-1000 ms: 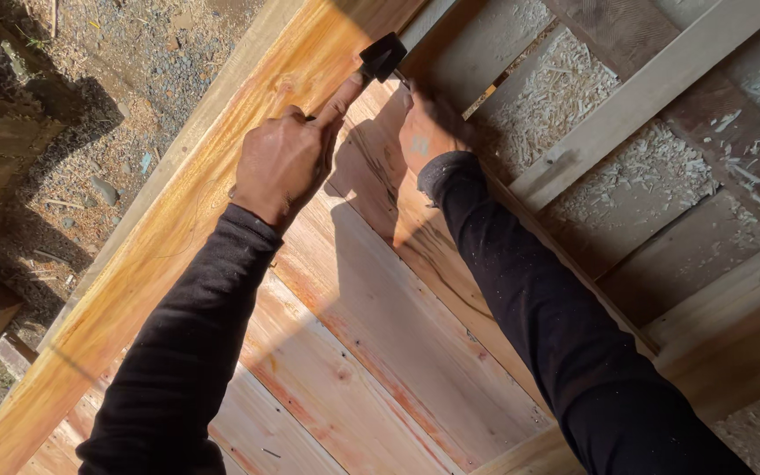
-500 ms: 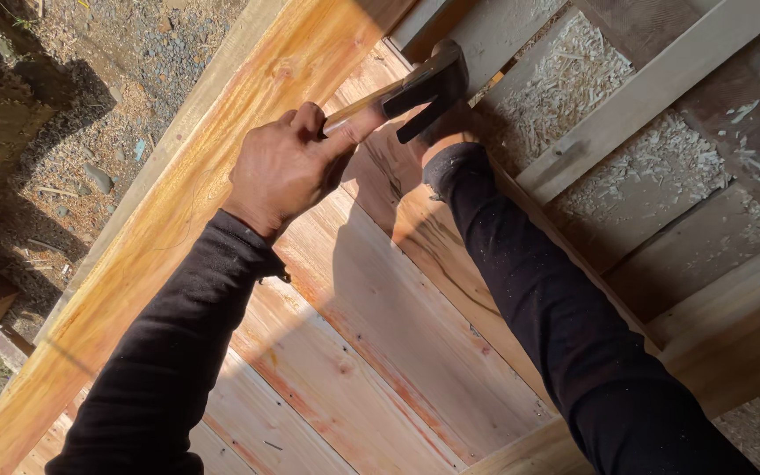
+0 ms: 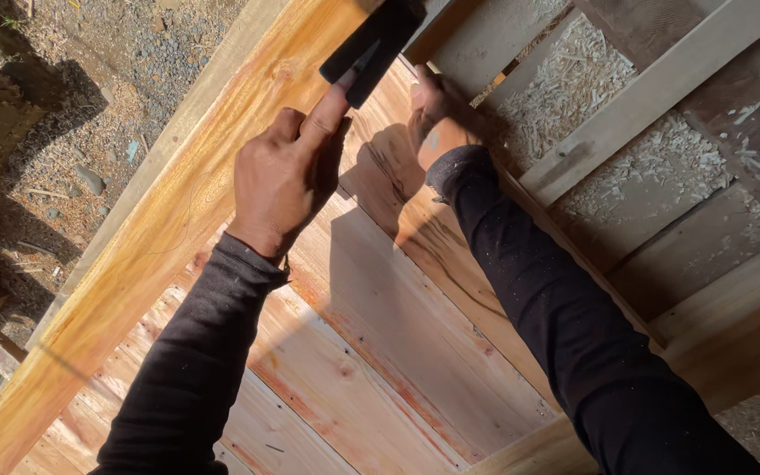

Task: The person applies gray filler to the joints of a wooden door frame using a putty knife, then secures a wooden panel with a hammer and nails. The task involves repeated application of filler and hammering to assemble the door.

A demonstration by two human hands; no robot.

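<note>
Left hand (image 3: 283, 176) fisted around hammer (image 3: 371, 40), head up beyond my knuckles; right hand (image 3: 428, 101) pressed on plank (image 3: 380, 325), grip unclear, just beside.

Left hand (image 3: 283, 180): back toward the camera, fingers curled into a closed grip, index finger extended straight upward; arm in black sleeve, reaching up from lower left. Right hand (image 3: 433, 110): partly shadowed, fingers bent, grip unclear; black-sleeved arm extended from lower right.
</note>
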